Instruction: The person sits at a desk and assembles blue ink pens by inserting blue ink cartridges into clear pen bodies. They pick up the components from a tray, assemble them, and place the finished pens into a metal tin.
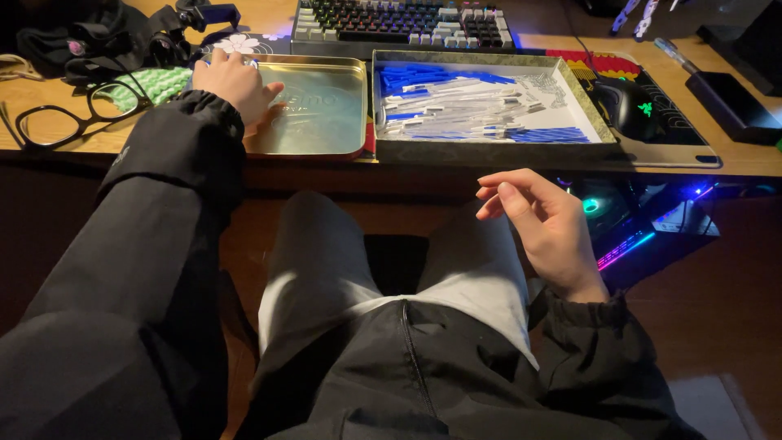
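L hand (236, 81) rests flat, fingers together, on gold tin (326, 110) far left. R hand (546, 224) empty, fingers loosely curled apart, near the pen box (489, 147). I'd steady tin, grab pens (472, 106) one by one.

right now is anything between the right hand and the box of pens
Nothing visible blocks it. The right hand hangs open over the lap, below the desk edge, and the box of pens sits just past that edge. Only the box's near wall lies between. The left hand rests in the tin tray.
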